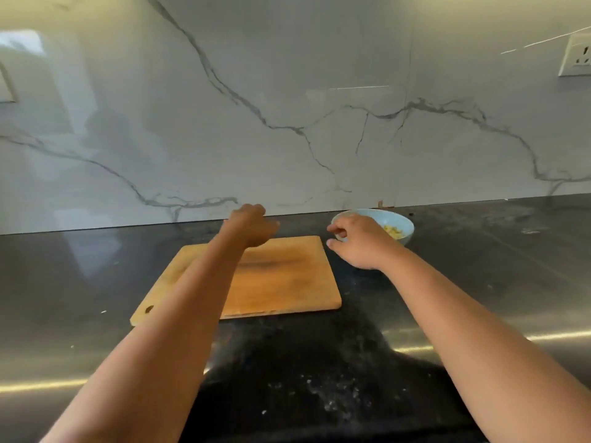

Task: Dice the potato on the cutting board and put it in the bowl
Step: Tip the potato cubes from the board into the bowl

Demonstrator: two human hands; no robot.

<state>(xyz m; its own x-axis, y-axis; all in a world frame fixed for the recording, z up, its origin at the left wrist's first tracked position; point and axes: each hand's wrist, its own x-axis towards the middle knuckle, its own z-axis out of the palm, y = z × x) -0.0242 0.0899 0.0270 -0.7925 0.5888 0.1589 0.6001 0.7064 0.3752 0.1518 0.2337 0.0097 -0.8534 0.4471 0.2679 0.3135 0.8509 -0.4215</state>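
While both arms are reaching out over the dark bench, things are standing like this:

Board: cutting board is lying flat near the bench's back edge, approx. mid-bench, w/ nothing showing on its bare wood; no knife in view.

Bowl: light-blue bowl is sitting just beside the board's far right corner, close to the marble wall.

Potato: diced potato is showing as pale yellow bits inside the bowl; no whole potato visible anywhere.

Left hand: left hand is hovering over the board's far edge, fingers curled under; can't tell if it's holding anything, nothing is showing in it.

Right hand: right hand is hanging at the bowl's near-left rim, fingers loosely bent & apart, gripping nothing that I can see.

Stage: prob. the tail end, dice already dropped in, judging by the bare board.

Handling: dice are likely light, firm, wet & a bit slippery w/ starch, so they'd be sticking to skin and wood. Any strays are best scooped or pinched from the sides. Bowl looks light & smooth, may be sliding on the glossy bench; take it by the rim or cup its wall.
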